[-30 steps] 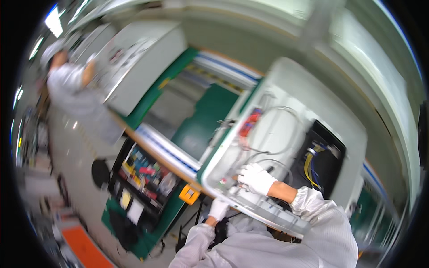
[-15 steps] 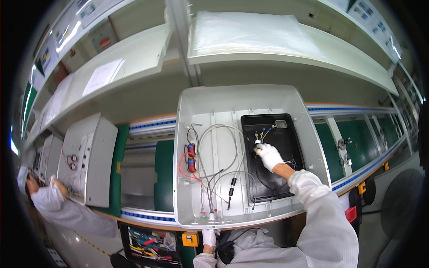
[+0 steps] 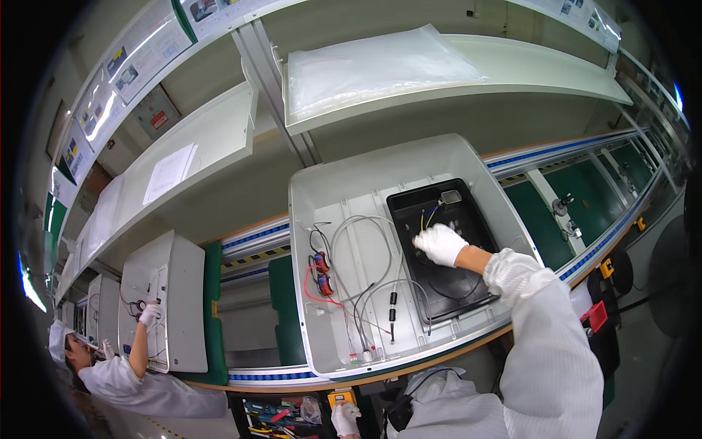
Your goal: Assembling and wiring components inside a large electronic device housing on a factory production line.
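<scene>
A large light-grey open housing [image 3: 447,152] stands on the conveyor, with a black tray [image 3: 409,199] lying in its right part. My right hand [image 3: 441,245], in a white glove, is closed over the tray; what its fingers hold is hidden. Just beyond it, blue and yellow wires [image 3: 431,214] run to a small square metal part [image 3: 450,197] in the tray. My left hand [image 3: 346,419], also gloved, is below the housing's near edge, right beside a yellow switch box [image 3: 341,397]. Its fingers are too small and partly hidden to read.
Grey cable loops [image 3: 363,223], red-and-blue ring parts [image 3: 322,274] and a black-sleeved cable [image 3: 393,307] lie in the housing's left part. A tool bin [image 3: 281,417] sits below the conveyor. At left, a co-worker [image 3: 135,388] reaches into another grey housing [image 3: 175,307]. A shelf [image 3: 541,62] hangs above.
The view has turned and shifted. My left hand has moved from the housing's near edge down to the yellow switch box. My right hand stays over the tray. The co-worker now reaches into the housing.
</scene>
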`<state>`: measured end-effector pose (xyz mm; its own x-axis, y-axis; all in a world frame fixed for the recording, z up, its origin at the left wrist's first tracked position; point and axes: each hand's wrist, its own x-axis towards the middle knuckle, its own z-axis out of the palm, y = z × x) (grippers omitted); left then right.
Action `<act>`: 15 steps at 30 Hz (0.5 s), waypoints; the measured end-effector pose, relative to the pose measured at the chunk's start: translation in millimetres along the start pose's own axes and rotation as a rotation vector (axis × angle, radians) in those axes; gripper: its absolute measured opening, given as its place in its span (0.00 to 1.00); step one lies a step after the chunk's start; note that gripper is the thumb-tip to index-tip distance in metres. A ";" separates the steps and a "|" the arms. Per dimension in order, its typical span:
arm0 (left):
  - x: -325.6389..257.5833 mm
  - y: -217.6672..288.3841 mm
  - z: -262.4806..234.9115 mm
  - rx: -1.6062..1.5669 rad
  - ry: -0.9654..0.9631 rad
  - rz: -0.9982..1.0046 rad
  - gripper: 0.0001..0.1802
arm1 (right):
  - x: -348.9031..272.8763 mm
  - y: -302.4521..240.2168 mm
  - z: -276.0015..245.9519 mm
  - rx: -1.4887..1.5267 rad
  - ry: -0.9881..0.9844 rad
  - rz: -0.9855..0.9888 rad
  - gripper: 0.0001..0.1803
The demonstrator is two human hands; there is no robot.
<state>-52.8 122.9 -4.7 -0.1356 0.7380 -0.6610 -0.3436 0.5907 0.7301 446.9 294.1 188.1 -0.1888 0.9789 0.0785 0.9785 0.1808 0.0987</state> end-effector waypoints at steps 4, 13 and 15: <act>-6.8 -4.3 -11.0 -0.042 0.026 -0.014 0.17 | -50.6 -29.6 7.0 0.185 -0.770 -0.007 0.20; -5.0 19.2 -1.8 -0.003 -0.088 0.097 0.10 | -68.4 -46.3 68.7 0.014 -0.807 -0.092 0.16; -6.3 26.2 -0.3 -0.004 -0.170 0.133 0.09 | -63.6 -41.1 63.6 0.076 -0.753 0.028 0.16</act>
<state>-61.2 133.6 18.5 -0.0211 0.8542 -0.5195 -0.3366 0.4832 0.8082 424.0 230.5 116.0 -0.0834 0.7789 -0.6216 0.9903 0.1343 0.0354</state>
